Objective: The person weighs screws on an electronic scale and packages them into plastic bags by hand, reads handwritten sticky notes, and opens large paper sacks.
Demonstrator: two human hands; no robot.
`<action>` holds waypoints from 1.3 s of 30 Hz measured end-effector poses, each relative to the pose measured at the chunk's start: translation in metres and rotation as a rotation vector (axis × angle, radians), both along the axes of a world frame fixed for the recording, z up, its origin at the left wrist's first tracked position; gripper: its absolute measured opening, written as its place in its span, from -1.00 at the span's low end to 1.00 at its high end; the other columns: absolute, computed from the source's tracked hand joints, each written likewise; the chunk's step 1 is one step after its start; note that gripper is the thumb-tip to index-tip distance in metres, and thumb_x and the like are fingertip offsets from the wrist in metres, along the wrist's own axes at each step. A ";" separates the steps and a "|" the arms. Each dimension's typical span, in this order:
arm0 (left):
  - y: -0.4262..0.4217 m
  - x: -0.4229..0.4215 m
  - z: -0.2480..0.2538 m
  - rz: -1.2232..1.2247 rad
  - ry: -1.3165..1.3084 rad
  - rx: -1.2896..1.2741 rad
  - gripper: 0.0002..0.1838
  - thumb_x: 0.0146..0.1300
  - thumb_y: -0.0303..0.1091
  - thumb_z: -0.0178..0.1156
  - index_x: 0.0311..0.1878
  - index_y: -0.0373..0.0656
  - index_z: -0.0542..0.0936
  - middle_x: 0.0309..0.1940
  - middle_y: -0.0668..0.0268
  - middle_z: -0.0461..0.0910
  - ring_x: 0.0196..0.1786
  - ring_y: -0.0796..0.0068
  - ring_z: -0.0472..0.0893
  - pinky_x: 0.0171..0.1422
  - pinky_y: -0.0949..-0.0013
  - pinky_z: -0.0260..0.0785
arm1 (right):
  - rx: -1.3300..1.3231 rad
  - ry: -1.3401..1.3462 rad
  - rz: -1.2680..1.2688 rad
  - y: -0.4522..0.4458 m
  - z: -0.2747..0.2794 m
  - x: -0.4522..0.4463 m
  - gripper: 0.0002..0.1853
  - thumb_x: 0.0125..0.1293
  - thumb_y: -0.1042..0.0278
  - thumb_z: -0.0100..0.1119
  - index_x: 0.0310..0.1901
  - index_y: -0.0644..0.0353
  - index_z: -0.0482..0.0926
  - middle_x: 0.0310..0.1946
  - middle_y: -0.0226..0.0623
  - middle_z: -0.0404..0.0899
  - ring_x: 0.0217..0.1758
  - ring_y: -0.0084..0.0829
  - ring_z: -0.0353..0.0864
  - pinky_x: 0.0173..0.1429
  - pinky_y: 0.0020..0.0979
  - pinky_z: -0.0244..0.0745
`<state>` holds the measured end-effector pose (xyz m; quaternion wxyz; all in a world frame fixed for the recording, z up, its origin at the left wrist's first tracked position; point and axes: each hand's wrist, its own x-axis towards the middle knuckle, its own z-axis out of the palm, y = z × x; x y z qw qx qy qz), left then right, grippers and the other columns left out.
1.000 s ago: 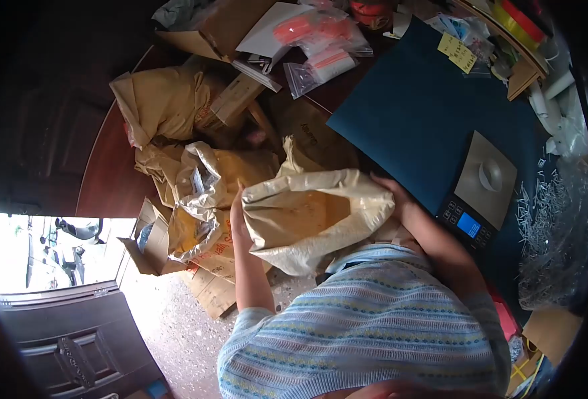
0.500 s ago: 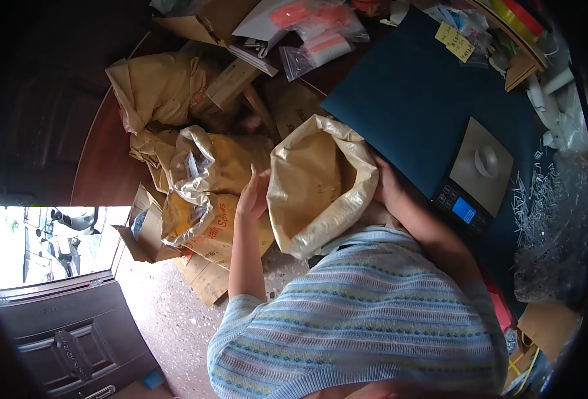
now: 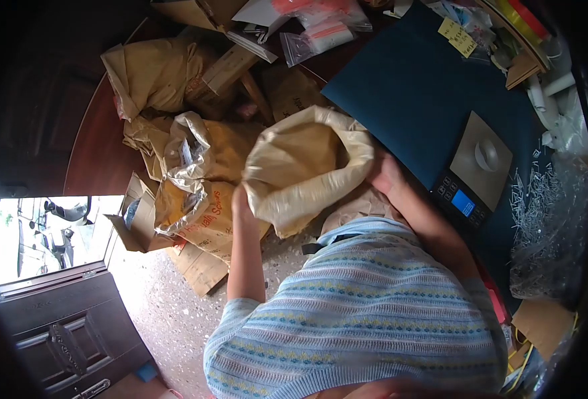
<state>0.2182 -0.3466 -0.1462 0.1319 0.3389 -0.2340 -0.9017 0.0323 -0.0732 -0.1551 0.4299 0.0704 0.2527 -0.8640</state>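
Note:
A brown paper sack (image 3: 297, 153) with a pale rolled-down rim is held in front of me, its wide mouth facing up. My left hand (image 3: 242, 205) grips its left side, with the fingers mostly hidden by the sack. On the opposite side my right hand (image 3: 387, 174) holds the rim, its fingertips tucked behind the paper. Inside, the sack's brown wall shows; its bottom is out of sight. Just left stands another open brown sack (image 3: 210, 216) with red lettering and a shiny liner.
A digital scale (image 3: 483, 156) with a small round dish stands on the dark blue mat (image 3: 400, 86). Loose screws (image 3: 533, 199) lie along the right edge. A folded brown sack (image 3: 154, 73), a cardboard box (image 3: 131, 223) and zip bags (image 3: 324, 36) surround the work area.
The sack has moved slightly left and tilted, its mouth now lying flatter and wider. My left hand has shifted left and down with it; my right hand stays at the right side.

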 end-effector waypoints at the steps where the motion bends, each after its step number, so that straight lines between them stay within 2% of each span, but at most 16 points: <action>1: -0.019 0.005 -0.003 0.074 0.039 -0.030 -0.68 0.37 -0.35 -0.20 0.02 -0.33 0.42 0.03 0.01 0.47 0.09 0.15 0.47 0.26 0.12 0.30 | -0.044 -0.039 -0.097 0.004 0.010 -0.002 -0.58 0.38 0.09 -0.12 0.10 0.23 0.39 0.08 -0.16 0.45 0.15 -0.27 0.43 0.25 -0.18 0.34; 5: -0.057 0.000 -0.022 0.422 0.064 -0.045 -0.68 0.36 -0.40 -0.21 0.04 -0.36 0.41 0.05 -0.03 0.45 0.11 0.07 0.45 0.27 0.04 0.28 | -0.147 -0.005 -0.110 0.007 -0.030 -0.002 -0.49 0.38 -0.02 -0.16 0.17 0.21 0.31 0.16 -0.16 0.36 0.22 -0.22 0.37 0.31 -0.12 0.28; 6: -0.056 0.001 -0.026 0.311 0.296 0.032 -0.69 0.35 -0.42 -0.20 0.03 -0.38 0.41 0.04 -0.04 0.46 0.10 0.08 0.46 0.28 0.04 0.28 | -0.132 -0.021 -0.106 0.007 -0.023 -0.005 -0.49 0.38 -0.03 -0.17 0.18 0.20 0.30 0.16 -0.17 0.36 0.21 -0.23 0.37 0.31 -0.13 0.28; 10: -0.055 -0.010 -0.031 0.036 0.300 0.112 -0.68 0.35 -0.39 -0.16 0.03 -0.40 0.42 -0.03 0.01 0.50 0.03 0.16 0.51 0.18 0.11 0.37 | 0.096 -0.049 -0.057 0.007 0.026 0.001 -0.50 0.40 -0.04 -0.21 0.19 0.15 0.30 0.16 -0.22 0.36 0.20 -0.27 0.38 0.29 -0.18 0.30; 12: -0.032 -0.015 -0.008 -0.198 0.122 0.077 -0.67 0.35 -0.33 -0.14 0.02 -0.37 0.43 -0.07 0.09 0.54 -0.05 0.26 0.56 0.08 0.24 0.43 | 0.104 -0.056 0.009 0.008 -0.018 0.003 -0.57 0.42 0.03 -0.26 0.12 0.13 0.39 0.03 -0.28 0.48 0.06 -0.37 0.49 0.17 -0.27 0.40; 14: -0.026 -0.017 0.006 -0.376 0.037 -0.105 -0.71 0.33 -0.37 -0.07 0.04 -0.30 0.44 -0.09 0.14 0.55 -0.07 0.34 0.57 0.06 0.33 0.42 | 0.222 -0.051 0.079 0.001 0.003 0.010 -0.64 0.42 0.10 -0.25 0.01 0.12 0.47 -0.13 -0.32 0.56 -0.10 -0.42 0.56 0.04 -0.30 0.48; 17: -0.040 -0.024 -0.016 -0.163 -0.336 -0.696 -0.69 0.31 -0.39 0.04 0.10 -0.21 0.43 -0.11 0.21 0.55 -0.07 0.44 0.56 0.06 0.41 0.38 | -0.042 -0.083 0.226 0.006 -0.039 0.003 -0.60 0.39 0.00 -0.20 -0.08 0.10 0.52 -0.24 -0.35 0.59 -0.22 -0.44 0.58 -0.09 -0.31 0.52; 20: -0.042 -0.055 0.010 -0.168 -0.167 -1.136 -0.61 0.27 -0.37 0.13 0.16 -0.17 0.41 -0.04 0.22 0.52 0.01 0.41 0.53 0.10 0.42 0.35 | 0.100 -0.090 0.263 0.003 -0.029 0.010 -0.65 0.38 0.04 -0.16 -0.14 0.10 0.54 -0.33 -0.38 0.59 -0.33 -0.46 0.57 -0.19 -0.32 0.52; 23: -0.012 -0.092 0.024 -0.352 0.097 -1.612 -0.53 0.24 -0.30 0.17 0.20 -0.20 0.37 0.14 0.08 0.41 0.19 0.27 0.42 0.18 0.35 0.30 | 0.175 -0.050 0.271 -0.003 -0.017 0.016 -0.64 0.35 0.00 -0.11 -0.13 0.08 0.54 -0.30 -0.40 0.58 -0.27 -0.49 0.56 -0.14 -0.35 0.50; 26: 0.024 -0.122 0.044 -0.531 0.129 -1.885 -0.60 0.23 -0.25 0.19 0.08 -0.22 0.45 -0.11 0.10 0.56 0.01 0.36 0.53 0.07 0.36 0.35 | 0.162 -0.056 0.311 -0.001 -0.014 0.014 -0.66 0.36 0.02 -0.11 -0.12 0.09 0.54 -0.27 -0.39 0.58 -0.24 -0.50 0.55 -0.10 -0.36 0.49; 29: 0.016 -0.135 0.029 -0.782 0.013 -1.410 -0.67 0.23 -0.22 0.20 -0.08 -0.28 0.52 -0.34 0.28 0.60 -0.20 0.54 0.53 -0.05 0.42 0.36 | 0.273 0.006 0.312 0.004 0.004 0.012 -0.64 0.36 0.03 -0.09 -0.11 0.14 0.53 -0.25 -0.34 0.58 -0.24 -0.50 0.56 -0.10 -0.37 0.50; 31: -0.002 -0.131 0.053 -0.944 0.080 -1.116 -0.68 0.24 -0.18 0.21 -0.22 -0.33 0.58 -0.46 0.46 0.53 -0.33 0.68 0.42 -0.18 0.48 0.32 | 0.369 0.112 0.301 0.019 -0.005 -0.002 -0.60 0.35 0.00 -0.05 -0.09 0.19 0.52 -0.23 -0.29 0.59 -0.21 -0.50 0.58 -0.09 -0.38 0.51; 32: -0.018 -0.126 0.061 -1.026 0.161 -0.956 -0.67 0.24 -0.17 0.21 -0.23 -0.33 0.58 -0.46 0.49 0.52 -0.34 0.69 0.42 -0.21 0.50 0.31 | 0.181 -0.062 0.459 0.028 0.015 -0.012 -0.54 0.32 -0.06 0.01 -0.08 0.24 0.51 -0.20 -0.24 0.59 -0.17 -0.49 0.59 -0.07 -0.40 0.52; 35: -0.057 -0.133 0.054 -1.140 0.066 -0.952 -0.65 0.23 -0.13 0.22 -0.24 -0.31 0.59 -0.38 0.42 0.58 -0.28 0.69 0.48 -0.17 0.55 0.34 | 0.183 0.000 0.460 0.022 0.025 -0.012 -0.53 0.29 -0.07 0.06 -0.04 0.22 0.49 -0.11 -0.24 0.56 -0.09 -0.45 0.58 0.00 -0.38 0.49; 37: -0.062 -0.138 0.054 -0.856 -0.032 -0.844 -0.63 0.23 -0.10 0.21 -0.23 -0.30 0.59 -0.36 0.37 0.60 -0.28 0.67 0.52 -0.18 0.56 0.37 | 0.245 0.064 0.359 0.013 0.032 -0.014 -0.54 0.28 -0.05 0.08 -0.01 0.19 0.48 -0.07 -0.25 0.54 -0.07 -0.42 0.56 0.04 -0.38 0.46; 39: -0.050 -0.139 0.072 -0.623 -0.097 -0.671 -0.64 0.26 -0.11 0.17 -0.19 -0.29 0.59 -0.35 0.28 0.62 -0.36 0.60 0.58 -0.27 0.50 0.44 | 0.431 0.359 0.279 0.015 0.027 -0.014 -0.45 0.31 -0.02 0.04 0.18 0.21 0.31 0.11 -0.24 0.41 0.18 -0.39 0.37 0.20 -0.22 0.31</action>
